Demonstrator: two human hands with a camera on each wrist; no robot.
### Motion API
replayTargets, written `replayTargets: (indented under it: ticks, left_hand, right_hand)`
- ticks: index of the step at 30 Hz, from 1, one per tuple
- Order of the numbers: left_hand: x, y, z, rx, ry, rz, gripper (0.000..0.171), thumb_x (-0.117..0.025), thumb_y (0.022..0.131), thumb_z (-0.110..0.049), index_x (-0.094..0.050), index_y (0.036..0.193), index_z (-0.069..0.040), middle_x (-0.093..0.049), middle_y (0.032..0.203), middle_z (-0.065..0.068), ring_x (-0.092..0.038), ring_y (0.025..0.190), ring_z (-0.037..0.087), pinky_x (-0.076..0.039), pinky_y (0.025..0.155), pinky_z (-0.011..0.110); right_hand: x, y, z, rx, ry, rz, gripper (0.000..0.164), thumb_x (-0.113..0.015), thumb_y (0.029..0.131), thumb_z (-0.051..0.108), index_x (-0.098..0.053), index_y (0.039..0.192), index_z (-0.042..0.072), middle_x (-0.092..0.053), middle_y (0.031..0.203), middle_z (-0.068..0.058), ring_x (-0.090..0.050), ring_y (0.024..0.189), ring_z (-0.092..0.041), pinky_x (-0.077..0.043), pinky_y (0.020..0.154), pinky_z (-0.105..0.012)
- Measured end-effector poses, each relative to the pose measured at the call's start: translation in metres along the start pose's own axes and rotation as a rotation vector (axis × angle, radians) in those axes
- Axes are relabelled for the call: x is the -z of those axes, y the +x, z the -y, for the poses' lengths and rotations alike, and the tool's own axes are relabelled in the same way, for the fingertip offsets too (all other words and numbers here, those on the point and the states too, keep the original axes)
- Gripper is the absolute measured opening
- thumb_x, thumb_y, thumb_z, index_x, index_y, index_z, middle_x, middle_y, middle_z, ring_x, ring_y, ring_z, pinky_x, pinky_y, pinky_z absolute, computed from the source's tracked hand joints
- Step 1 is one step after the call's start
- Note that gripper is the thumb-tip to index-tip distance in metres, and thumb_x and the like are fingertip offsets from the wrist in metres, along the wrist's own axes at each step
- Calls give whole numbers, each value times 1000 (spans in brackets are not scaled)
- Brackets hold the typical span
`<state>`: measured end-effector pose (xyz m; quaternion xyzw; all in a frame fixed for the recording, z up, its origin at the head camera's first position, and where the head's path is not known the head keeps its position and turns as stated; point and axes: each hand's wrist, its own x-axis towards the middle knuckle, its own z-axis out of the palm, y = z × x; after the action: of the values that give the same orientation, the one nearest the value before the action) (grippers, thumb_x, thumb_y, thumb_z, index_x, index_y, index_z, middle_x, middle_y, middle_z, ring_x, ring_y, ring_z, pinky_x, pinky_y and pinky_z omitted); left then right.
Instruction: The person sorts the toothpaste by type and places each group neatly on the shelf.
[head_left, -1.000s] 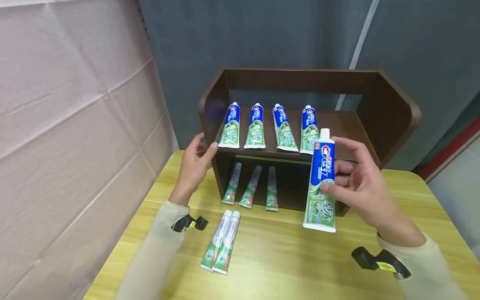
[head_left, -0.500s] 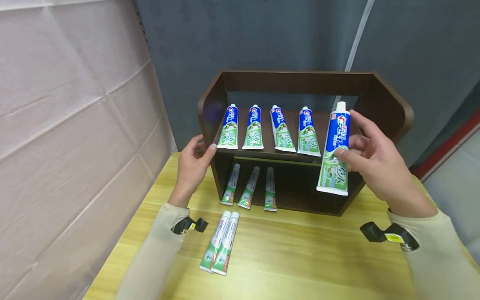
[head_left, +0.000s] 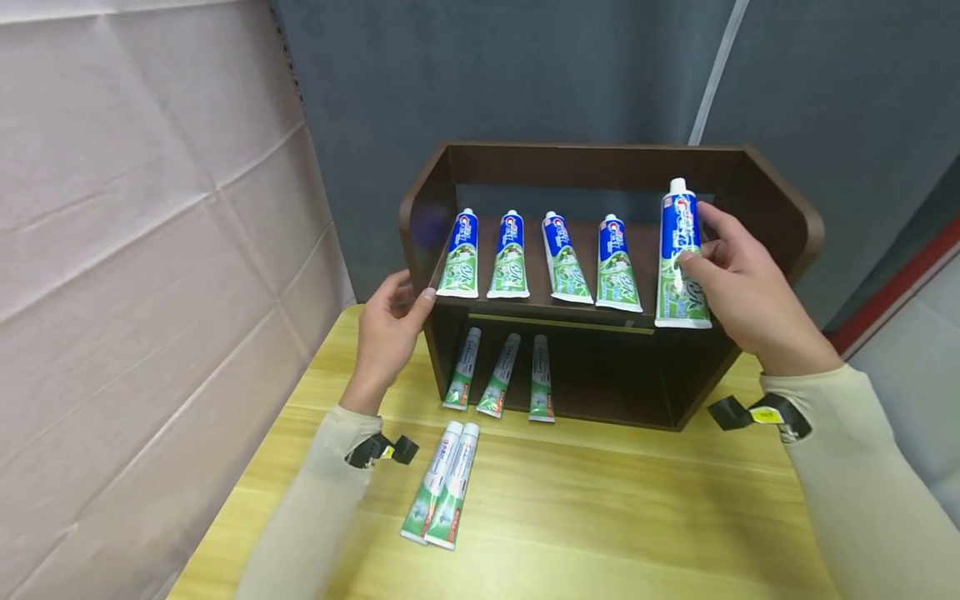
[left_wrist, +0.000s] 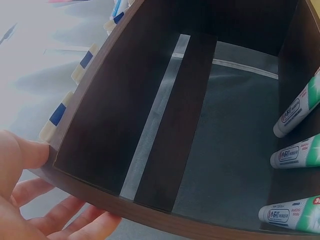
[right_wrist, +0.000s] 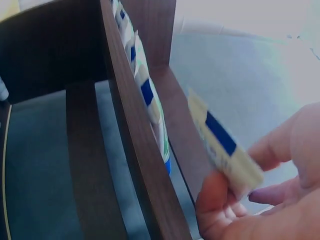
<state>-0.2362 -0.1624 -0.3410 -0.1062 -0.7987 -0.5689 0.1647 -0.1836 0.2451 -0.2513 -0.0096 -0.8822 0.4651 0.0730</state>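
My right hand pinches a blue and green Crest toothpaste tube, cap up, over the right part of the upper board of a dark brown shelf. In the right wrist view the tube's flat end shows between thumb and fingers, apart from the board. My left hand grips the shelf's left side, the thumb on its front edge and the fingers outside. Several matching tubes lean in a row on the upper board, to the left of the held one.
Three white and green toothpaste tubes stand in the lower compartment, toward its left. Two more white and green tubes lie overlapping on the wooden table in front. A grey curtain hangs behind, and a pale cloth wall is at left.
My right hand has carried the Crest tube up and to the right, from in front of the shelf to over the upper board. The left hand has kept its grip on the shelf.
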Motion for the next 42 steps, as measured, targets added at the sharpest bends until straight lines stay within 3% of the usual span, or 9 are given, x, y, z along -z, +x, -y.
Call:
replayTargets:
  ticks: [2,5,11,16,26,35,42]
  left_hand:
    - [0,0,0,0,-2,1,44,-70,103,-38,-63,143,-21,-70,131,13,-73,114,31,-64,90,50]
    - [-1,0,1,-4,-7,1,43,-71,103,-38,-64,142,-22,-71,130,12,-73,113,29,-65,88,49]
    - [0,2,1,-8,-20,6,44,-71,102,-38,-64,142,-22,-71,131,13,-73,113,30,-65,88,51]
    - [0,2,0,-10,-21,9,44,-71,102,-37,-63,142,-22,-71,130,14,-73,112,31,-65,88,52]
    - [1,2,0,4,-20,9,45,-71,102,-39,-63,143,-22,-70,130,14,-73,113,31,-65,89,51]
    - [1,3,1,17,-16,23,46,-71,102,-41,-62,143,-22,-70,131,14,-73,114,31,-65,89,51]
    - [1,3,2,19,-14,24,46,-71,102,-40,-62,143,-22,-70,131,14,-73,114,32,-65,89,52]
  right_hand:
    - [0,6,-1,-21,-25,-1,70,-43,111,47,-5,170,40,-45,151,-21,-52,125,-37,-63,95,-46]
    - [0,14,-3,-44,-42,3,70,-41,112,47,-5,171,36,-43,153,-24,-52,126,-40,-61,99,-55]
    - [0,23,-9,-56,-82,10,71,-41,112,45,-8,172,25,-42,153,-27,-47,127,-42,-57,102,-59]
    - [-1,25,-10,-49,-119,9,71,-42,112,44,-12,172,20,-43,152,-28,-46,126,-43,-59,96,-51]
    - [-6,28,-7,-24,-198,19,71,-46,112,41,-19,169,8,-45,151,-32,-48,124,-47,-54,103,-68]
    - [-6,27,-3,-14,-292,19,68,-48,111,39,-28,164,1,-51,142,-31,-54,114,-44,-64,85,-52]
    - [-7,23,-6,-19,-305,1,69,-50,110,38,-28,164,1,-51,142,-31,-52,116,-45,-62,90,-58]
